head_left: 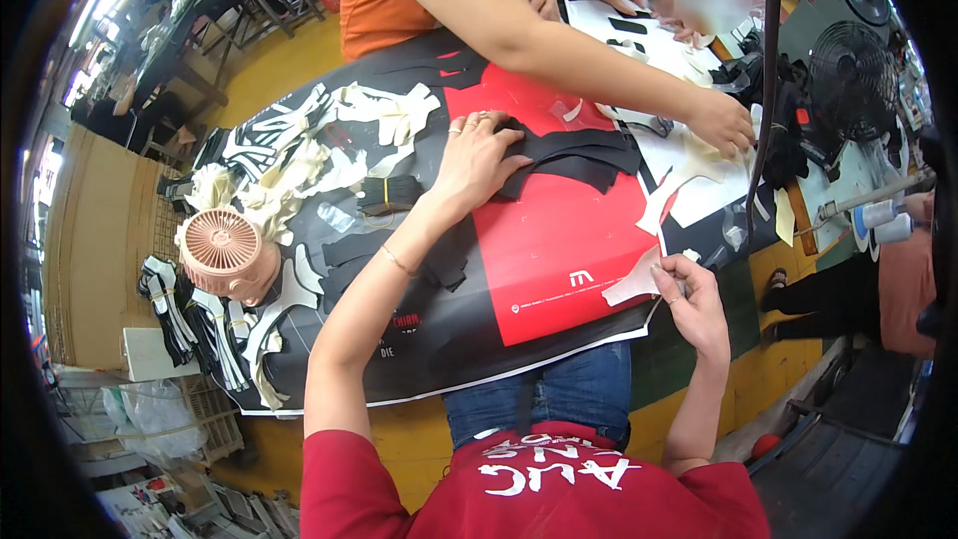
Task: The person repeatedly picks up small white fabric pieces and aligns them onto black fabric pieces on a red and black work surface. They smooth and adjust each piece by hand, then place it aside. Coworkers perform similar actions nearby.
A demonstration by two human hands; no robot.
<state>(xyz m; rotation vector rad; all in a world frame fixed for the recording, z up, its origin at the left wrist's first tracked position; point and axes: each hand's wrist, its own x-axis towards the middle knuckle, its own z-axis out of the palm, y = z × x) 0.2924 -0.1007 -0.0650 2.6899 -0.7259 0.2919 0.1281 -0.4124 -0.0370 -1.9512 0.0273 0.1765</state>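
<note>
White cut piece [631, 282] at near right is clamped in the right hand [696, 305]; left hand [479, 156], fingers apart, rests on black pieces [577, 156].

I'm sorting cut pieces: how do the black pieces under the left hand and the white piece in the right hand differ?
The black pieces overlap; the white piece looks single. The left hand rests on the black pieces; the right hand pinches the white piece's edge. Both look thin, with curved edges.

Left hand [476, 160] rests palm-down while right hand [697, 305] pinches
</note>
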